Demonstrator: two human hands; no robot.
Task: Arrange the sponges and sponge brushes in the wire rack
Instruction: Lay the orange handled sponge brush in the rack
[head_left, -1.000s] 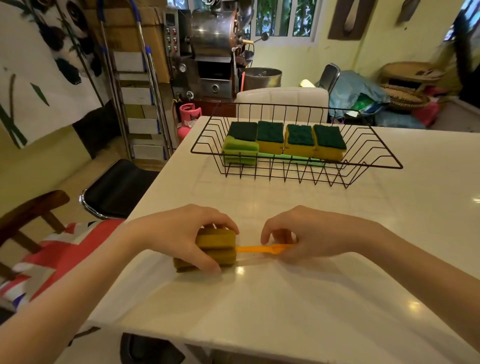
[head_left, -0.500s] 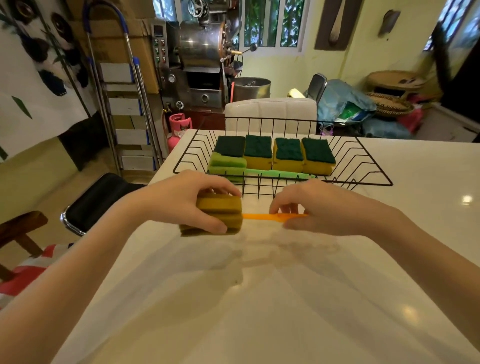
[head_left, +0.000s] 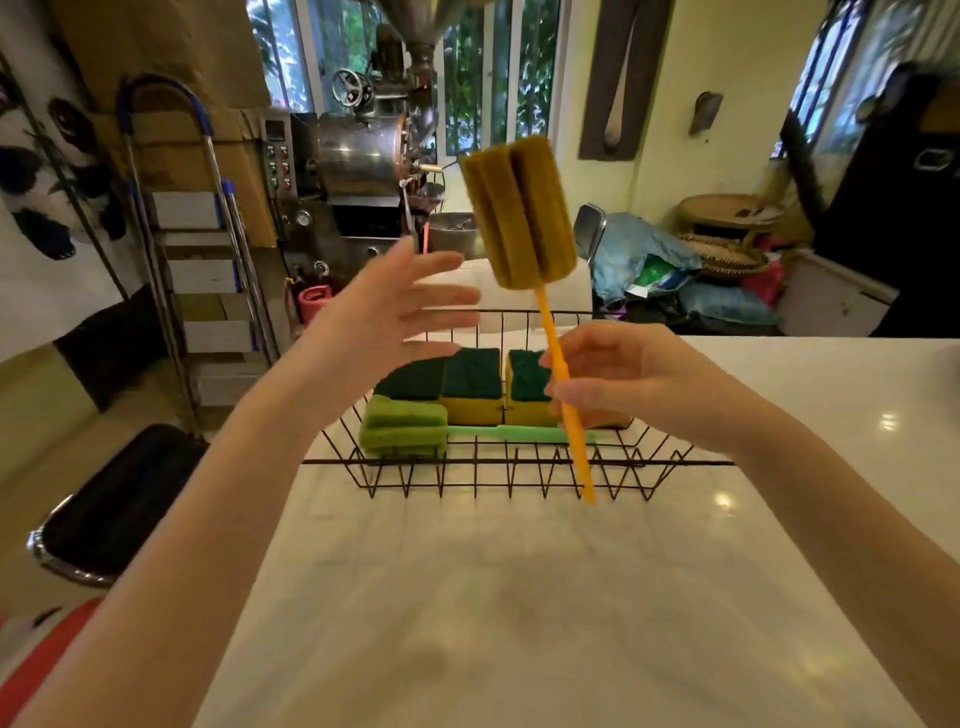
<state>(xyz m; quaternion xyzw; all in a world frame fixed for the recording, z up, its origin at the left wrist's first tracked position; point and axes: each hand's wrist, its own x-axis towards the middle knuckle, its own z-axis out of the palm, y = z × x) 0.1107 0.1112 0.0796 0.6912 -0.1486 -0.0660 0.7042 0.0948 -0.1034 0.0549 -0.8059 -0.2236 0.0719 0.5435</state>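
Table: white glossy top, with small bright spots of reflected light toward its right side.
Walls: pale yellow; a dark long panel hangs between the windows.
Windows: tall panes at the back show green leaves; another window at right lets in daylight.
Left side: a stepladder with blue-tipped rails stands before cardboard; beside it a panda picture on white.
Back: a steel machine with dials and buttons, a pink canister low beside it.
Seats: a black stool at lower left, a white chair back behind the table.
Right corner: woven baskets and blue bags.
Floor: tan.
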